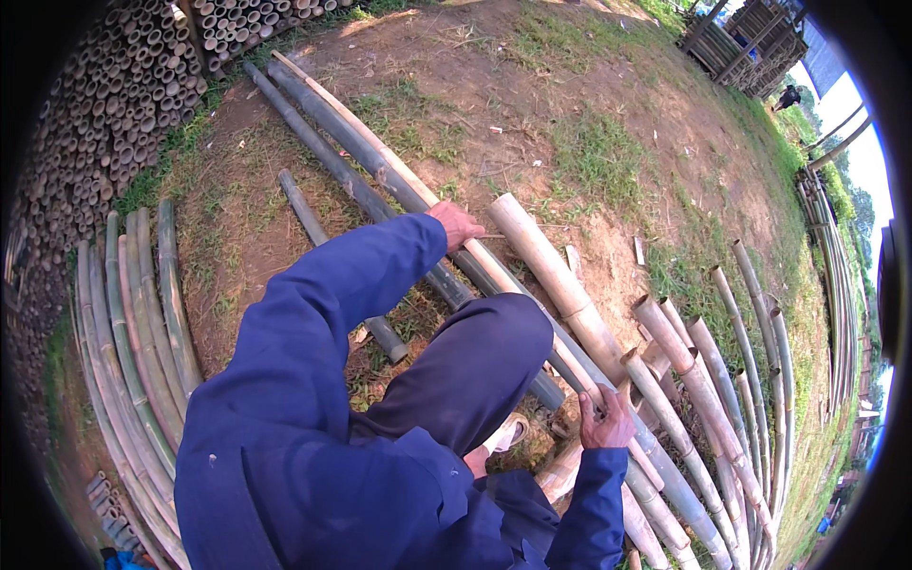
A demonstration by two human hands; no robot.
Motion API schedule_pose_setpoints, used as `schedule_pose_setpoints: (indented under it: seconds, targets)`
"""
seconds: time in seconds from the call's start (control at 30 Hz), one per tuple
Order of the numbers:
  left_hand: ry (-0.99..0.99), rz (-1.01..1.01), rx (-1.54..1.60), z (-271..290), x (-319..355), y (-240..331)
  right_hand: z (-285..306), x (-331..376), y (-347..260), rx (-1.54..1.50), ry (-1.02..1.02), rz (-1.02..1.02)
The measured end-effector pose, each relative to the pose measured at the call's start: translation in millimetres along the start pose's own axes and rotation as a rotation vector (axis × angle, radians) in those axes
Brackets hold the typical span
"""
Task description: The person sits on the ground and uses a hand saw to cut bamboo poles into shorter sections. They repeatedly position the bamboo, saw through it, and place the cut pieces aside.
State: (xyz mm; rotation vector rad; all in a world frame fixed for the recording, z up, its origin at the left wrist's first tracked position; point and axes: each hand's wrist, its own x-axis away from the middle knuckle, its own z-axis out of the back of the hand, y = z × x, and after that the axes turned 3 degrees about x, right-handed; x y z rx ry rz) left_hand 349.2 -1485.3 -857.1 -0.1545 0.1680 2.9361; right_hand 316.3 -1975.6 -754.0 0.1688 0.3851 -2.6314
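A long, pale split-bamboo strip point(508, 275) slants from the far left down to the near right, lying along a thick grey-green bamboo pole point(342, 130). My left hand point(456, 225) is closed round the strip about halfway along, ahead of my raised knee. Farther down, near the lower right, my right hand point(608, 421) grips the same strip, with thumb and fingers bent on its edge. Its palm side is hidden. A second dark pole point(366, 198) runs alongside the first on the left, and my knee covers part of both.
A thick tan bamboo pole point(556, 275) lies right of the strip. Several cut poles point(708, 380) fan out at the right, others point(128, 313) at the left. A short dark pole point(309, 214) rests on the soil. Stacked bamboo point(133, 104) rises far left; a person point(788, 97) is far right.
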Motion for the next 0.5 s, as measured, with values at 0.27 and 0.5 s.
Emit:
schedule_pose_setpoints:
  seconds: [0.27, 0.5]
  targets:
    - [0.112, -0.040, -0.006, -5.7, -2.5, -15.6, -5.7, -14.3, 3.1, 0.042, 0.082, 0.049]
    - [0.114, 0.032, -0.007, -13.8, -2.5, -42.8, -20.8, -32.4, -9.0, 0.091, 0.104, 0.062]
